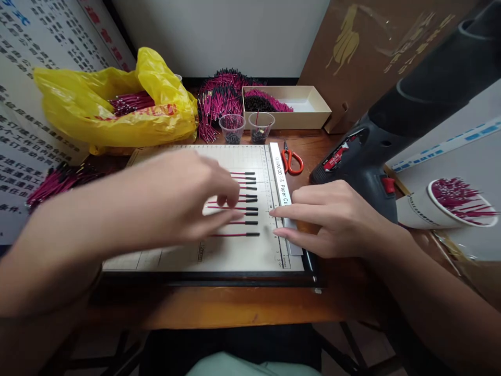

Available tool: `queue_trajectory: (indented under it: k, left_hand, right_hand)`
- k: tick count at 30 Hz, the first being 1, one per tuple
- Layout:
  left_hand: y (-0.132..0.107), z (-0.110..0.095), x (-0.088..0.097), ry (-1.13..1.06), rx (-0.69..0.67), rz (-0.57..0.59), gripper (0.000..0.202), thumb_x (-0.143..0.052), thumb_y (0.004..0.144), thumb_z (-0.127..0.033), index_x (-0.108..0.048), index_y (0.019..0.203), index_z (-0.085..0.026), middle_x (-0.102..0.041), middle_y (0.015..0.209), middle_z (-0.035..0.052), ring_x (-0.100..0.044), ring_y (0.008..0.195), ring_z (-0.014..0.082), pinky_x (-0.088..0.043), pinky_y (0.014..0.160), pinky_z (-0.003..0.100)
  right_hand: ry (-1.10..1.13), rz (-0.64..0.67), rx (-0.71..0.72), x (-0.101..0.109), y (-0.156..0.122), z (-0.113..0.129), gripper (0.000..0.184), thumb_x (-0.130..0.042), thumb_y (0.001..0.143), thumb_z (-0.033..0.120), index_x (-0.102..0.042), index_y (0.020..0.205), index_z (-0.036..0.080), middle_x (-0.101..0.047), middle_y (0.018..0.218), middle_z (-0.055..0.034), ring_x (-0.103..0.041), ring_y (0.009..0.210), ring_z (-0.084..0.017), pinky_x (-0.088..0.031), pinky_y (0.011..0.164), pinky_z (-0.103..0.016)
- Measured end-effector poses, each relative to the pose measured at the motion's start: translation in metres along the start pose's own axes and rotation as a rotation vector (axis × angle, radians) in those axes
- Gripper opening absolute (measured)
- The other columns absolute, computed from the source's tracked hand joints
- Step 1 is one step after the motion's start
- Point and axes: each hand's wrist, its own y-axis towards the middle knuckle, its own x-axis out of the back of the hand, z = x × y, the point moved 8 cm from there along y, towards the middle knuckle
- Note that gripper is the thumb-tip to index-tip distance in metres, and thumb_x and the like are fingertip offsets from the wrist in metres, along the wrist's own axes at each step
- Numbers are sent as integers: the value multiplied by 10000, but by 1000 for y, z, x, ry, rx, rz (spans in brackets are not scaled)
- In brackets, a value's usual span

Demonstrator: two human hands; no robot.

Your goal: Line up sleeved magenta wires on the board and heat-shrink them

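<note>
Several thin crimson wires (229,235) with black sleeved ends lie in a spaced row across a cream paper-cutter board (172,261) with printed grid lines. Over the row hovers my left hand (191,196), fingers bent and thumb apart from the forefinger, with no wire visible between them. Its thumb tip is close to the black ends; the hand hides the wires' left parts. My right hand (332,216) rests at the board's right edge across the white ruler strip (279,175). Its forefinger and thumb are stretched out and apart, holding nothing.
Behind the board stand two clear cups (232,125) of small dark pieces, a cream box (305,122), a wire heap (219,96) and a yellow bag (121,130). Red-handled scissors (291,162), a dark heat gun (376,151) and a wire-filled paper cup (418,209) are at right.
</note>
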Motion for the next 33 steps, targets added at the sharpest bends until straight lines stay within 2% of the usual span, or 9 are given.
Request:
queue_trajectory:
  k: [1,3,6,10,13,18,23,27,33]
  left_hand:
    - [9,7,5,-44,-31,23,359,-514,1006,-415,-696,773,-213,-619,627,-26,-467,500,101,-318,550,278]
    - [30,24,21,-75,-74,-94,421,-497,1016,-471,-711,795,-184,-604,611,-18,-446,504,87,-314,546,263]
    - [63,52,23,11,-104,-228,447,-490,1023,-517,-696,845,-163,-653,722,40,-516,640,130,-386,633,307]
    - [81,54,-2,123,-239,-319,461,-414,1025,-489,-660,766,-197,-671,752,67,-528,711,181,-403,706,371]
    - [62,22,-18,114,-358,-323,357,-460,997,-444,-687,817,-236,-716,785,27,-557,747,209,-376,722,390]
    - [10,-10,-21,-126,-193,-318,172,-563,974,-289,-684,865,-236,-714,810,14,-553,734,184,-381,707,365]
    - [-11,-11,-28,-238,-138,-241,88,-600,955,-209,-677,930,-244,-709,841,0,-525,767,186,-373,711,359]
    - [-12,-4,-35,-219,-141,-200,87,-608,957,-230,-692,946,-248,-716,852,7,-522,790,200,-359,721,376]
    - [-12,-2,-42,-250,-156,-159,37,-650,963,-269,-680,976,-251,-712,873,2,-521,799,192,-357,755,366]
  right_hand:
    - [-13,16,-13,-2,-2,-1,235,-613,991,306,-753,898,142,-560,628,17,-463,576,-100,-326,542,-265]
    - [-38,65,-49,-6,-5,-3,265,-605,1003,356,-758,951,145,-598,663,8,-511,598,-105,-325,547,-271]
    - [-59,118,-94,-10,-8,-2,336,-575,1020,424,-762,1009,145,-634,706,-7,-560,631,-113,-316,556,-278]
    - [-28,164,-104,-9,-11,6,397,-564,1009,503,-754,1051,157,-613,679,1,-533,602,-116,-305,554,-283]
    - [26,246,-125,-10,-15,10,479,-566,969,589,-733,1075,153,-599,678,5,-512,584,-123,-314,564,-295]
    - [49,248,-109,-8,-20,15,540,-459,1001,628,-707,1120,164,-561,646,32,-459,528,-112,-310,561,-292]
    - [98,267,-111,-15,-22,17,549,-471,1005,616,-687,1205,153,-603,655,32,-502,523,-109,-285,546,-294]
    - [129,275,-117,-20,-21,16,498,-464,1027,583,-706,1125,159,-593,619,38,-480,497,-97,-257,531,-292]
    - [120,256,-113,-18,-22,18,454,-439,1060,522,-684,1173,158,-638,665,35,-531,524,-97,-293,537,-296]
